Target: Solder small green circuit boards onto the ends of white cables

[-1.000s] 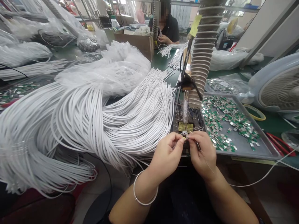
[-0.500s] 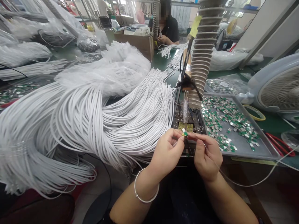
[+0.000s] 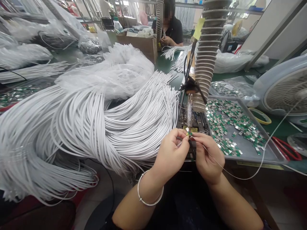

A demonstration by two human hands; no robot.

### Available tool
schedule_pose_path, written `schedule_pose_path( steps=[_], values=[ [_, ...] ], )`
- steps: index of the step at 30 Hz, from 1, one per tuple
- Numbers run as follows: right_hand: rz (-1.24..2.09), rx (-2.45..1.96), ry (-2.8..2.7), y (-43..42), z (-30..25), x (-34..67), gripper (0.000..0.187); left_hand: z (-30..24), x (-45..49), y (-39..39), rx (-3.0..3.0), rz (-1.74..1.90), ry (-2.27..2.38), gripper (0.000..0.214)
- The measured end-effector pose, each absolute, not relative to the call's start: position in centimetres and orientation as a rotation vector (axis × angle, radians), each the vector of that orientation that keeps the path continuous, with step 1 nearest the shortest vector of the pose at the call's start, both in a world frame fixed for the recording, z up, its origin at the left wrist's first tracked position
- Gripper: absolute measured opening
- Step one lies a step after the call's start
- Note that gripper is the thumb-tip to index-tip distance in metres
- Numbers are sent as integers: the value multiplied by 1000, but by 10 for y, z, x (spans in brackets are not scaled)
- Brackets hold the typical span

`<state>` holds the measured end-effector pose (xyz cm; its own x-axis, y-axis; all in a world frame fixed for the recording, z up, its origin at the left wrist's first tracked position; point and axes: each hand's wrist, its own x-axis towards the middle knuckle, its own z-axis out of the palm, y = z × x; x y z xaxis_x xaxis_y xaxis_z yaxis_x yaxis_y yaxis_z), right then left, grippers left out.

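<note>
My left hand (image 3: 170, 152) is closed in a pinch on a small green circuit piece (image 3: 188, 132) and a white cable end, just below the soldering iron tip (image 3: 189, 112). My right hand (image 3: 208, 152) is closed on a thin solder wire (image 3: 242, 175) that loops off to the right, its fingertips meeting the left hand's at the green piece. A silver bangle circles my left wrist. A large bundle of white cables (image 3: 96, 121) spreads over the bench to the left of my hands.
A grey tray (image 3: 266, 155) of several small green and silver parts lies to the right. A ribbed fume hose (image 3: 206, 48) hangs over the iron. A white fan (image 3: 285, 92), yellow tape ring (image 3: 260, 115) and red-handled tool (image 3: 286, 148) sit far right. Another person works at the back.
Both hands lifted slightly toward the iron tip and came back together. The solder wire swung up into a taller loop on the right.
</note>
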<state>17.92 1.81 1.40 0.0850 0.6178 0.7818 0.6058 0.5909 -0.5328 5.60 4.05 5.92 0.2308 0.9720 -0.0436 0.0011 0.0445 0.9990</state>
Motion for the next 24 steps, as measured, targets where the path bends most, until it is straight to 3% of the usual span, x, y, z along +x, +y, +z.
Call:
schedule_pose_path(
  steps=[24],
  values=[
    [-81, -1069, -1600, 18, 19, 177, 22, 66, 55, 37, 1293, 1063, 1042, 8]
  ],
)
